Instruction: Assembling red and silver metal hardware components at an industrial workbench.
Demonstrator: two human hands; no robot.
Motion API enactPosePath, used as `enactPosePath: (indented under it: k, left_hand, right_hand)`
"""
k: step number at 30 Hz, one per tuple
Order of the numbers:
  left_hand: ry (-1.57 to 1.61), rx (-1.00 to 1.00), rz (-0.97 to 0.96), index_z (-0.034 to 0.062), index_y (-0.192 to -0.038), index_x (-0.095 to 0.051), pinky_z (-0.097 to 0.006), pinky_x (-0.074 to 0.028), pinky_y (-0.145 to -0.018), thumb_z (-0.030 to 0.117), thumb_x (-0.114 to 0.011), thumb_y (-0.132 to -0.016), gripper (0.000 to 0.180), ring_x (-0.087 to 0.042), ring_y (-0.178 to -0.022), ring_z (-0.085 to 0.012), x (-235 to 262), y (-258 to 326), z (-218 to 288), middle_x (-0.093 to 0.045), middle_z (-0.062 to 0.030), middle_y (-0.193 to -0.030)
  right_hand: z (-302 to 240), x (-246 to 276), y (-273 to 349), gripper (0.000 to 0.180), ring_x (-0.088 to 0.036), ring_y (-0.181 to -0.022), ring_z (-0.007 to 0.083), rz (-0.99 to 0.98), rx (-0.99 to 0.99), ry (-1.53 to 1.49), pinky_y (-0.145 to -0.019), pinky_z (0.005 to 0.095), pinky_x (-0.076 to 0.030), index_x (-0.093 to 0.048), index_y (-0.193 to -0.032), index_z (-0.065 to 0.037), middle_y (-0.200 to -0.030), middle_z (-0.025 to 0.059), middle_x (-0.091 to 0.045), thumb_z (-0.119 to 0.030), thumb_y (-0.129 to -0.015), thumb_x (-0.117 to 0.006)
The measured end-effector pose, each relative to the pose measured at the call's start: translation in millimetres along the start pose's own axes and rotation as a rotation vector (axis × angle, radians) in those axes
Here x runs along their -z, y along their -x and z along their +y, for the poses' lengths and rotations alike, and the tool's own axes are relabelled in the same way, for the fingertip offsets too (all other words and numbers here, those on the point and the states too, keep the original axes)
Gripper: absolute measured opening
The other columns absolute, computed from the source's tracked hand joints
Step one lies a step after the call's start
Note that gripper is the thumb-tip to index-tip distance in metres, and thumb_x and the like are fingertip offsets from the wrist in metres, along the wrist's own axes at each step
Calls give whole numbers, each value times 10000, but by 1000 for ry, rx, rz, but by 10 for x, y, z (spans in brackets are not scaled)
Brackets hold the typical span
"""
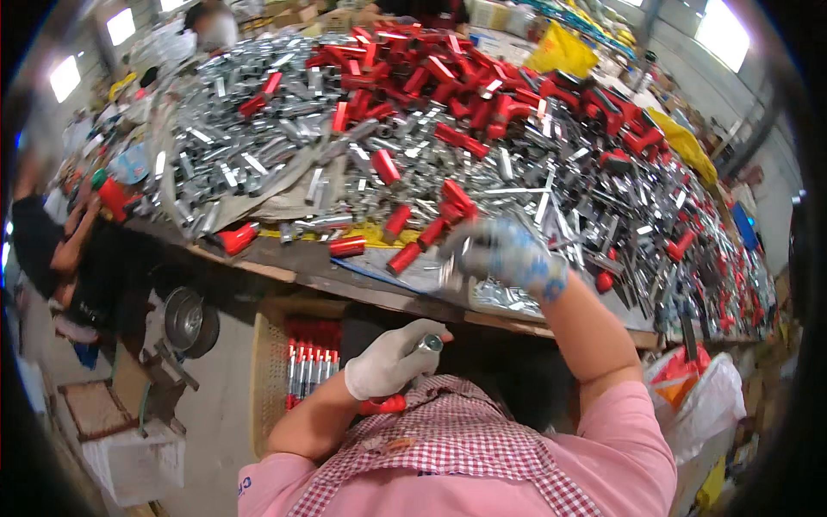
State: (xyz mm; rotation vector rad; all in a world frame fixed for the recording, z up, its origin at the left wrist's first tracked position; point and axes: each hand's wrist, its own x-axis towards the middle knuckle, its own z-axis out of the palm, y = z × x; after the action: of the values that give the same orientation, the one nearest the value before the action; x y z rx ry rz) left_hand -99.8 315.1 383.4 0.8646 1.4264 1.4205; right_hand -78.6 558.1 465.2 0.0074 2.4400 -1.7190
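My left hand point(392, 362), in a white glove, is closed around a silver metal tube point(431, 343) in front of my apron. The tube's round end points up past my fingers. Below the same hand a red piece point(383, 405) shows; I cannot tell whether it joins the tube. My right hand point(500, 254), in a white and blue glove, hovers at the table's near edge, smeared by motion. Something shiny is at its fingertips, too blurred to name. Close to it lie red tubes point(403, 258) and a patch of small metal parts point(508, 295).
Heaped on the table are silver metal sleeves point(250, 164) and red tubular parts point(431, 73). A tan crate point(269, 370) with rows of red-and-silver pieces stands left of my lap. White plastic bags point(702, 405) hang at right. Another person point(77, 250) works at far left.
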Motion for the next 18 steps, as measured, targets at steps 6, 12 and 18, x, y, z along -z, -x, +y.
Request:
enactPosePath:
  k: [6, 12, 18]
  left_hand:
    - [-160, -80, -107, 76, -1334, -476, -311, -487, -677, 87, -537, -834, 504, -597, -715, -168, -330, -238, 59, -597, -95, -857]
    - [-595, -140, -43, 33, -1187, -501, -455, -505, -765, 137, -581, -859, 353, -628, -869, -447, -603, -420, 96, -642, -228, -915]
    - [-603, -150, -26, -1, -1035, -565, -435, -508, -687, 159, -629, -841, 260, -644, -756, -403, -861, -617, 206, -634, -222, -823]
  right_hand:
    - [190, -386, 839, 294, -672, -907, 295, -164, 146, 211, -827, 381, -514, -644, -1086, -28, -973, 177, -676, -243, -890, -595]
    - [356, -312, 1215, 617, -651, -871, 417, 17, 127, 639, -749, 482, -509, -352, -1390, -17, -977, 237, -652, -319, -902, -578]
    - [897, -4, 1781, 749, -647, -860, 350, 187, 96, 53, -774, 415, -511, -244, -1471, -18, -1030, 196, -634, -291, -888, -627]
